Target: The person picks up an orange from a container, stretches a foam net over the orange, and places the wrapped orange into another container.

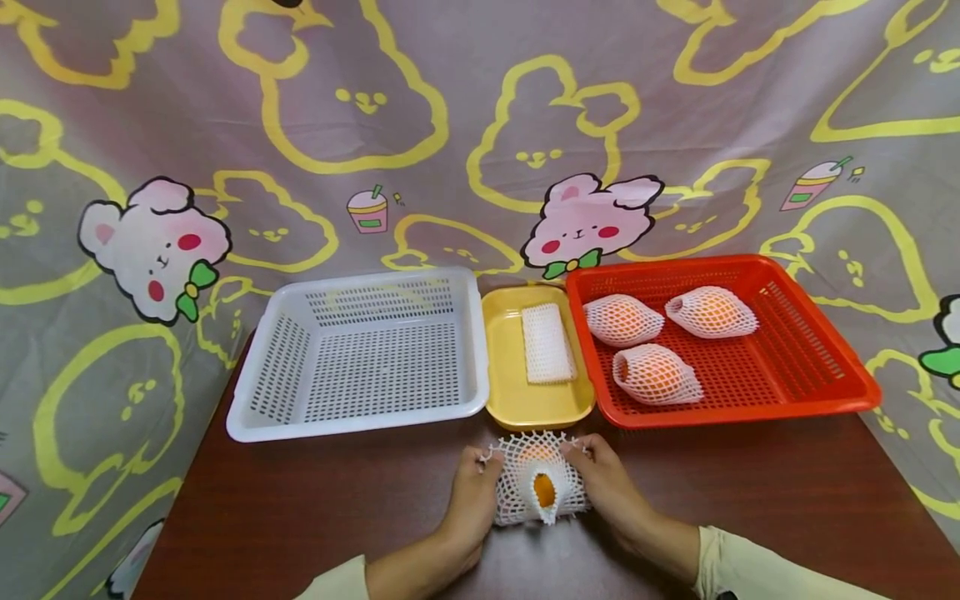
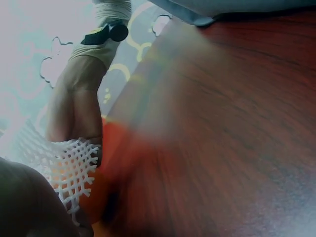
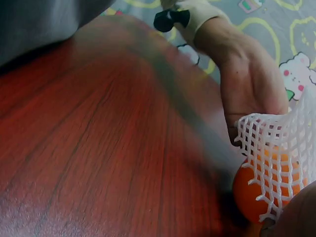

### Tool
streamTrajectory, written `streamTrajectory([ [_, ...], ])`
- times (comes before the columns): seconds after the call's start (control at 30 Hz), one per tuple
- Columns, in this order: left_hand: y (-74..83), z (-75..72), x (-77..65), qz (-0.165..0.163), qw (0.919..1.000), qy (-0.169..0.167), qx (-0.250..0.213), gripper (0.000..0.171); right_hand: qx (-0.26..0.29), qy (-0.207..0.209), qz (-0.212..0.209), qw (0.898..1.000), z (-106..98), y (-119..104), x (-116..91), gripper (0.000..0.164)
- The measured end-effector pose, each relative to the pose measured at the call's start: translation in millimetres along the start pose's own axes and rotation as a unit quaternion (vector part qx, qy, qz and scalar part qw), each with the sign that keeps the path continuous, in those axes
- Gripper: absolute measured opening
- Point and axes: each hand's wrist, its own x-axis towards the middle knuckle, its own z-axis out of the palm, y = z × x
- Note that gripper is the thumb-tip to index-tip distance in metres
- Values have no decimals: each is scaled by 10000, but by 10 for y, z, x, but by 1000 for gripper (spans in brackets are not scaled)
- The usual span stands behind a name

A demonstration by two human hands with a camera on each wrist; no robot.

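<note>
Between my hands, on the near part of the table, is an orange (image 3: 246,195) partly covered by a white foam net sleeve (image 1: 517,492). My left hand (image 1: 471,504) pinches the left side of the net's far edge. On the other side, my right hand (image 1: 611,492) pinches that edge too, and the mesh is stretched between them. Through the net's near opening, orange colour shows. Both wrist views show the bare lower part of the fruit below the mesh edge. Some of my fingertips are hidden by the net.
Behind my hands stands a yellow tray (image 1: 504,367) holding a flat white foam net (image 1: 547,342). To its left is a white perforated basket (image 1: 360,425). At right, a red basket (image 1: 780,375) contains three net-wrapped fruits (image 1: 652,375). A patterned cloth (image 1: 450,100) hangs behind.
</note>
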Motion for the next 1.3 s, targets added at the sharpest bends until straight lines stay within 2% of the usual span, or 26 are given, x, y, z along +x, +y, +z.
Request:
streamTrajectory([
  [0.17,-86,21,4,266,9980,-111,556,14,-259,-57,-143,9995,31,91,29,19],
  [0.33,-106,26,1,571,9903,-112,1265,11,-348,-89,-290,9989,37,130,46,18],
  [0.4,-96,26,-5,604,9883,-131,1391,12,-313,-57,-307,9990,34,136,49,19],
  [0.5,-94,29,-16,564,9905,-148,1245,12,-157,-68,-258,9995,42,143,45,19],
  [0.6,-103,48,-27,466,9948,-95,901,11,6,-16,-225,9997,64,143,26,20],
  [0.73,-105,83,-24,360,9979,50,531,12,159,153,-357,9991,101,111,6,21],
  [0.9,-60,85,-35,319,9974,-19,652,21,259,296,-567,9976,118,24,8,22],
  [1.07,-13,74,-34,453,9959,-179,757,25,333,348,-657,9967,114,-51,15,22],
  [1.3,11,98,-7,527,9984,-175,68,25,786,221,-564,9951,129,-125,3,20],
])
